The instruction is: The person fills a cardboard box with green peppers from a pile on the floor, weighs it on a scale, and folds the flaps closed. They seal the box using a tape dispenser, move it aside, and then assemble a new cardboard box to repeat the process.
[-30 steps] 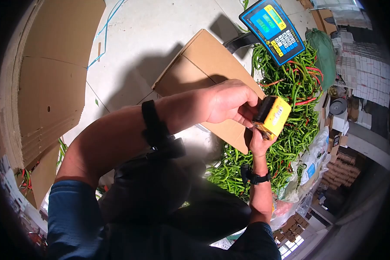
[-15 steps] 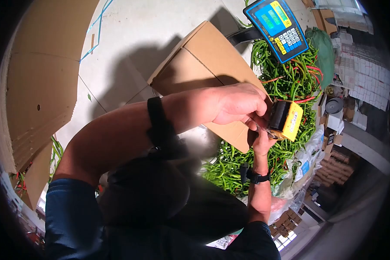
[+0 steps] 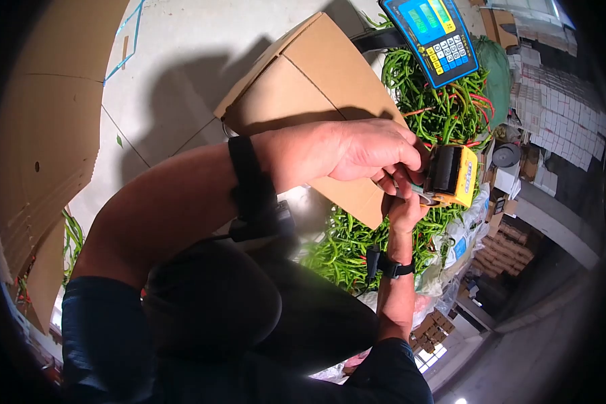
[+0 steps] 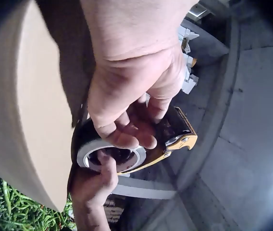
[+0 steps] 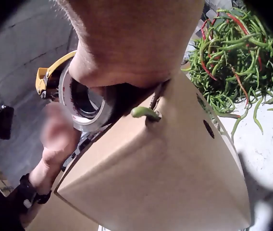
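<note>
Both hands meet on a yellow tape dispenser point(image 3: 466, 178) with a black roller, beside an open cardboard box point(image 3: 310, 74). My right hand point(image 3: 404, 210) holds the dispenser from below; in the left wrist view its thumb reaches into the core of the tape roll point(image 4: 82, 158). My left hand point(image 3: 374, 151) comes across from the left, its fingers curled against the top of the roll; whether they pinch the tape's end I cannot tell. In the right wrist view a green chilli point(image 5: 145, 113) pokes out of a hole in the box.
Heaps of green and red chillies point(image 3: 444, 101) lie beyond and beside the box. A blue digital scale display point(image 3: 434, 40) stands over them, near a green sack point(image 3: 497, 81). Flattened cardboard point(image 3: 60, 121) is stacked at left. Plastic bags point(image 3: 461, 239) edge the heap at right.
The tape dispenser has turned, showing more of its black roller, and sits further right of the fingers. Both hands stay on it. The whole head view has shifted, moving box and cardboard stack leftward.
</note>
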Demonstrator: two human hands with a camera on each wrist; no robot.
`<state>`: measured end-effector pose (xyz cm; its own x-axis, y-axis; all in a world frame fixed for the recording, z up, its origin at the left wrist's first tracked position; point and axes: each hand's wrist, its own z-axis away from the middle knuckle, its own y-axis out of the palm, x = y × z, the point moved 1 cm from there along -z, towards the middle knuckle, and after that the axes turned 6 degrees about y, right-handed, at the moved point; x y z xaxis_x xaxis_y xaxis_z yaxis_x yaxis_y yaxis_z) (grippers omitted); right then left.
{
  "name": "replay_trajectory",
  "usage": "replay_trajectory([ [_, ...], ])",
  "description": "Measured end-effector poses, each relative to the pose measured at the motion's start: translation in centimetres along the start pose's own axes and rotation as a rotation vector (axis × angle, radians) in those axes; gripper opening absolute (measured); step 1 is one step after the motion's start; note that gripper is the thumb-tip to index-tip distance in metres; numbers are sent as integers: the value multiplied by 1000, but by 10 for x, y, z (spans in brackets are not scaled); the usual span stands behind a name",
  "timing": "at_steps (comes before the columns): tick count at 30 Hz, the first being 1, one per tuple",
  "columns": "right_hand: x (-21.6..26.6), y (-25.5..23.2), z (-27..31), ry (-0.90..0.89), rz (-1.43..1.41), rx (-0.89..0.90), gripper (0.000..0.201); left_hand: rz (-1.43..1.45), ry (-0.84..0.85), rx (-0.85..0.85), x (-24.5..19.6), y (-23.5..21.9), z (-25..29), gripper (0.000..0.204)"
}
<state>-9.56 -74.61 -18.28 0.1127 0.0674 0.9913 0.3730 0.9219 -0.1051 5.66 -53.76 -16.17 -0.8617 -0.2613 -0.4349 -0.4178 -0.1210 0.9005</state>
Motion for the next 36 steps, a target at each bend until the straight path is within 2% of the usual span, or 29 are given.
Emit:
replay_trajectory([
  [5, 1, -1, 1, -12, 33, 46, 48, -5, 12, 5, 3, -1, -2, 26],
  [7, 2, 4, 1, -27, 70, -26, 48, -5, 16, 9, 1, 0, -1, 26],
  [13, -8, -6, 1, -33, 28, -25, 51, -41, -6, 10, 2, -2, -3, 25],
  [19, 2, 11, -2, -38, 17, -93, 51, -82, 22, -64, 1, 3, -3, 24],
  [25, 2, 3, -2, 28, -14, -85, 52, -82, 81, -88, 11, 2, -1, 25],
  [31, 3, 8, -3, -6, -21, -68, 48, -51, 160, -74, 17, 2, 4, 25],
  [36, 1, 2, -2, 35, -14, -82, 46, 63, 216, -92, 22, 3, 4, 21],
])
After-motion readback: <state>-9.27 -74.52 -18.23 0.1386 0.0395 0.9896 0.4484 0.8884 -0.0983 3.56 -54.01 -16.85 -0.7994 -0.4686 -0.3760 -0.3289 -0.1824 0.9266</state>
